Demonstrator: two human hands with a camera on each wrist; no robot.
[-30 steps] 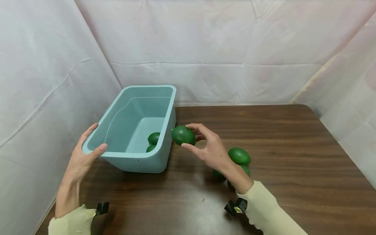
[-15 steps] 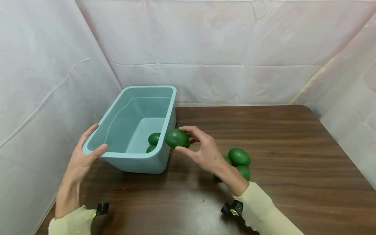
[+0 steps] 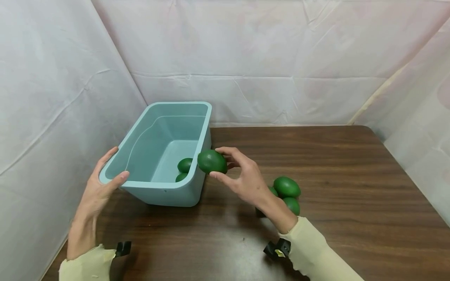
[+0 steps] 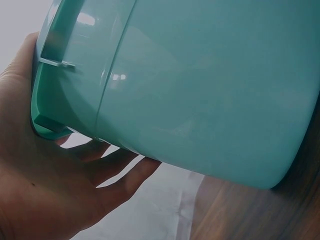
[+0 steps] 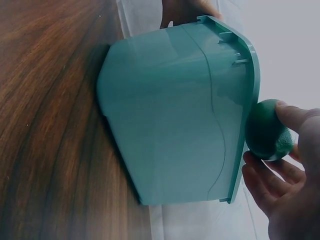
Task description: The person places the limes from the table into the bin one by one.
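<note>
Avocado (image 3: 212,161) sits pinched in the right hand (image 3: 246,179), long axis level, right at the bin (image 3: 159,191) rim (two inside already); left hand (image 3: 96,191) grips the bin's near corner.

No legible text, labels or numbers on anything.

Brown wooden table (image 3: 316,164), white sheeting (image 3: 246,58)
</note>
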